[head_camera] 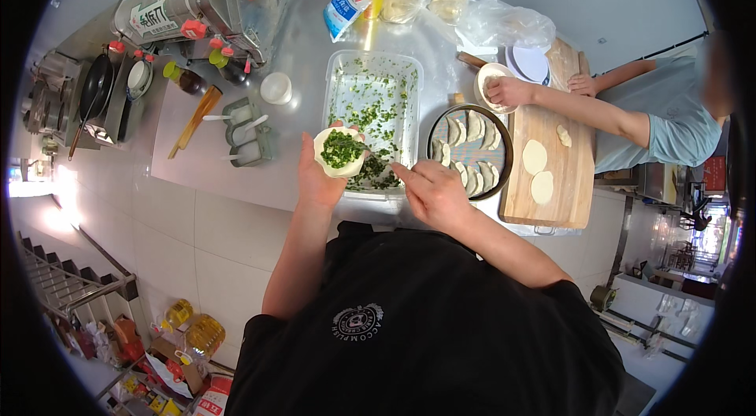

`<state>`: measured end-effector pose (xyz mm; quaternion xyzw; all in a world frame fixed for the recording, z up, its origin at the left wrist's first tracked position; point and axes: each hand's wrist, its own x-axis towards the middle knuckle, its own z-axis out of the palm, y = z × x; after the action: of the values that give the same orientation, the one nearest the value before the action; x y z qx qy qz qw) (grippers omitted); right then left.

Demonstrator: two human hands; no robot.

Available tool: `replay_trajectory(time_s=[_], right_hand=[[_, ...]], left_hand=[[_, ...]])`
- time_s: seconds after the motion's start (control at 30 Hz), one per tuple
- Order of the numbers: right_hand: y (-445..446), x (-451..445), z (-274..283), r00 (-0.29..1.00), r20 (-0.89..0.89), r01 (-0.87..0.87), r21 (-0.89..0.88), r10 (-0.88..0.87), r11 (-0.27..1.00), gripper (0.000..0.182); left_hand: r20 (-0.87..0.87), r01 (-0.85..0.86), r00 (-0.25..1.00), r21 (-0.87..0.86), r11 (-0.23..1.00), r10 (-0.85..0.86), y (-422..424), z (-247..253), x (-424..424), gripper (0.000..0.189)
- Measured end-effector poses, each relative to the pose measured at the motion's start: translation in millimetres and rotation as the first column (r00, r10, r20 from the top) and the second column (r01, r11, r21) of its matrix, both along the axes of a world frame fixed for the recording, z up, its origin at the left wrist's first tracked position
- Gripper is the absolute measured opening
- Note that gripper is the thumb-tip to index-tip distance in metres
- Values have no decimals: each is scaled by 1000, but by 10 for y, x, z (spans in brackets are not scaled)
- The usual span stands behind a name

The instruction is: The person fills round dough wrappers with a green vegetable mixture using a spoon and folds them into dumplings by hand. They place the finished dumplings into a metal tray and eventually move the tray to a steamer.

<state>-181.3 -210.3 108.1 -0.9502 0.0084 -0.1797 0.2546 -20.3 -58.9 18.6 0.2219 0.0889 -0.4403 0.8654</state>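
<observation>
Cupped in my left hand [319, 182] lies a round dough wrapper [356, 169], its edges curling up around a heap of chopped green filling [339, 149]. My right hand [437, 191] grips a thin utensil [378, 155], whose far end reaches the filling on the wrapper; its exact shape is hard to make out. Both hands are over the near part of a clear plastic tub [332, 82], where more chopped greens cling to the base and walls. Right of the tub stands a round dark-rimmed tray [510, 159] with several crescent dumplings [474, 125] on a patterned liner.
A wooden board [549, 209] carries flat wrappers [535, 157] and a dough piece [564, 136]. A co-worker's hand [508, 91] is in a white bowl [481, 76]. Left are a seasoning holder [260, 147], a white cup [276, 88], noodles or sticks [198, 120] and bottles [186, 79].
</observation>
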Motion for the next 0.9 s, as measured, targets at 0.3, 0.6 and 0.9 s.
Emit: replay_trajectory(time_s=[0.3,0.6,0.9], right_hand=[[-8,-50,-242,946,-312,310,785,-90,537,23],[-233,-75,-240,870,-485,487,816,-89,311,26],[13,78,-672,822,-537,203,-33,-189,979,26]], left_hand=[[-4,49,999,-34,998,-49,-80,113,-24,63],[-1,-144,989,88,986,145,259,-48,261,63],[26,-102,995,25,994,101,383,69,286,63]])
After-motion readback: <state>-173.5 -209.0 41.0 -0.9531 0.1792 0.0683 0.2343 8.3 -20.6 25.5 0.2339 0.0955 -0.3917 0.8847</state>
